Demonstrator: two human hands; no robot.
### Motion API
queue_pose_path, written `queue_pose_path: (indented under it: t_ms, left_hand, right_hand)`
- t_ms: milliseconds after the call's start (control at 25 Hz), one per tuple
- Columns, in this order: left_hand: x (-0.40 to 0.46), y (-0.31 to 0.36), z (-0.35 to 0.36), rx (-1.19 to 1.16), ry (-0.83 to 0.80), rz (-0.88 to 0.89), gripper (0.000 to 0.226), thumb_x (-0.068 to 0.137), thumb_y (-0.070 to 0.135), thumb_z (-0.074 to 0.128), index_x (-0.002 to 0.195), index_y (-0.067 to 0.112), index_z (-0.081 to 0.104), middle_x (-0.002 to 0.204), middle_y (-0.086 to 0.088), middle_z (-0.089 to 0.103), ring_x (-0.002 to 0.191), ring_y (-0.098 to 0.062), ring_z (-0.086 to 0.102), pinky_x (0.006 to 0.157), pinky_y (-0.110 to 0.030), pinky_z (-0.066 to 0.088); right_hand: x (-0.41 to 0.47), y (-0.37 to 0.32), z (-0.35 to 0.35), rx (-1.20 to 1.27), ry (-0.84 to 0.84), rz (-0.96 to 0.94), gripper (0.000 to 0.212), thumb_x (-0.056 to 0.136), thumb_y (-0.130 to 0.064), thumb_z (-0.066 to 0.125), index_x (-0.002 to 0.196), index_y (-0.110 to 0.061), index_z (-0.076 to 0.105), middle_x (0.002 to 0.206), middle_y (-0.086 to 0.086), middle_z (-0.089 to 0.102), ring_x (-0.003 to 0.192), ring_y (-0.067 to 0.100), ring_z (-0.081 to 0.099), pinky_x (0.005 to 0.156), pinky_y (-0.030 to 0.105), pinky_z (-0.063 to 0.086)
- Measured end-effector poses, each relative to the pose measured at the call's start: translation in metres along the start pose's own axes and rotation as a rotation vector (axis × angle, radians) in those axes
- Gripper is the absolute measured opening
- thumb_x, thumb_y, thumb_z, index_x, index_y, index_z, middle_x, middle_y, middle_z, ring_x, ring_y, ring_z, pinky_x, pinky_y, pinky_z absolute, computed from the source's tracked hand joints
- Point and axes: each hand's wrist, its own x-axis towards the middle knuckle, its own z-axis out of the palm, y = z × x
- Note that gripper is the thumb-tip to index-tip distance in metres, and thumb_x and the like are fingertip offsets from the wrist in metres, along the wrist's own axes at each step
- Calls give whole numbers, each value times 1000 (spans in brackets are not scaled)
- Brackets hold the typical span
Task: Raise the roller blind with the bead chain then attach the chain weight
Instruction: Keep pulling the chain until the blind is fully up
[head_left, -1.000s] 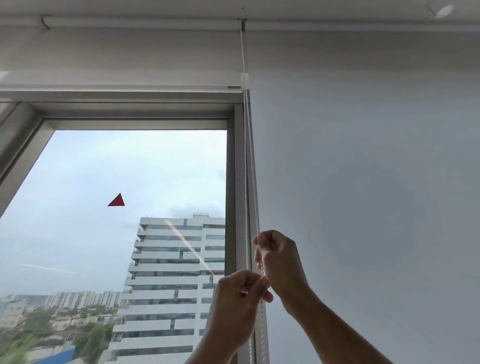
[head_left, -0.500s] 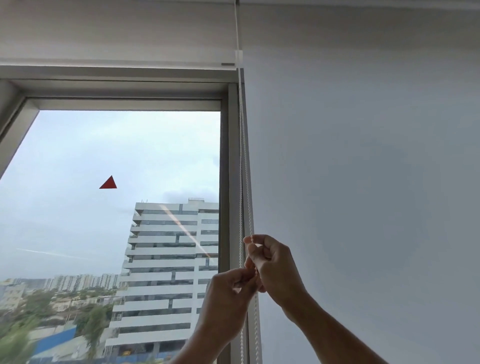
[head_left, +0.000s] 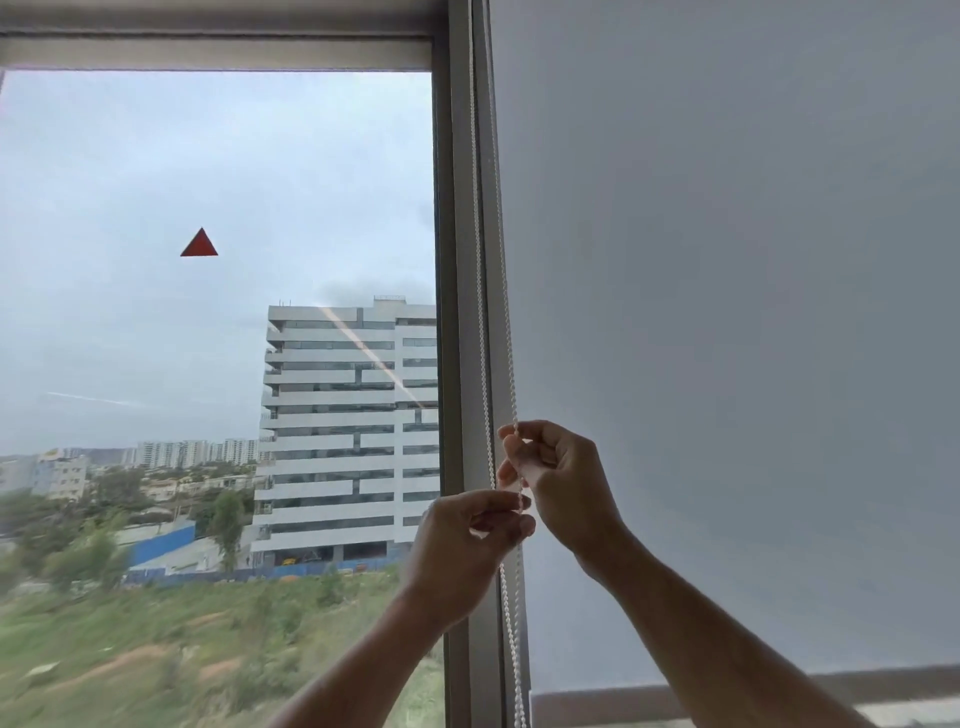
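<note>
At lower centre of the frame, the right hand (head_left: 558, 480) pinches one strand of the white bead chain (head_left: 485, 332) hanging along the window frame (head_left: 457, 260), the left hand (head_left: 462, 545) pinches it just below, beside a lowered grey roller blind (head_left: 727, 312).

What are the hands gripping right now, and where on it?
Both pinch the bead chain mid-run: right hand higher up, left hand just below it.

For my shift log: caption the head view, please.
Right hand and left hand pinch the white bead chain beside the window frame.
</note>
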Motion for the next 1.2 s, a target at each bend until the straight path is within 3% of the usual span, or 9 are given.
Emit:
queue_pose_path:
  t_ms: [200,400,640,760,880,960,1040,1120,1200]
  left_hand:
    - [-24,-27,8,-23,-32,-61,18,75,16,83,90,26,79,83,6,80,80,-12,76,81,-37,61]
    - [-48,-52,16,-62,-39,-121,31,75,11,83,77,41,77,76,8,79,71,-9,73,80,-40,60]
    - [-94,-79,23,-90,-89,-191,24,76,15,82,83,38,77,85,5,80,82,-13,75,84,-42,60]
    - [-130,-99,33,-63,-165,-278,17,79,14,80,89,28,77,85,0,80,83,-14,75,83,-38,59]
    - [-152,-110,39,-29,-191,-318,12,80,15,79,92,16,77,80,-2,79,72,-6,70,71,-29,54]
    - [-162,-116,42,3,-215,-360,9,81,15,78,90,15,77,72,9,76,65,2,64,66,-20,49]
    - [-175,-126,45,35,-236,-389,3,84,17,76,86,18,77,60,19,69,57,8,57,60,-11,41]
    - [-187,-133,48,53,-245,-415,4,85,21,74,84,21,77,63,15,72,59,4,59,59,-15,44]
    - [-197,-139,50,50,-246,-465,5,86,24,73,84,23,78,75,7,77,70,-5,68,69,-26,52]
  right_hand:
    - [-28,24,2,7,-9,53,10,96,-23,63,98,-18,72,69,-1,75,62,9,72,60,17,55]
    - [-56,49,4,7,-13,102,9,96,-21,64,97,-17,72,67,-4,75,61,7,71,59,16,54]
    - [-99,78,2,37,-22,182,9,95,-15,65,98,-12,72,66,-4,75,63,7,72,59,17,54]
    - [-134,100,1,38,-54,252,8,93,-8,67,95,-15,72,67,-4,75,66,7,73,59,19,55]
    - [-156,113,-3,20,-59,229,14,91,-5,69,95,-19,72,72,-3,76,74,9,76,66,20,57]
    - [-166,121,-5,-31,-62,217,13,89,-7,72,98,-16,72,78,2,78,78,12,76,71,21,58]
    - [-180,131,-7,-53,-46,254,15,87,-8,75,98,-18,73,82,7,78,80,19,76,75,30,60]
    - [-197,143,-10,-81,-41,279,17,86,-9,75,95,-24,72,82,6,78,81,23,75,79,36,60]
    - [-211,156,-16,-117,-48,288,19,87,-10,74,92,-28,72,79,1,77,80,20,75,78,36,59]
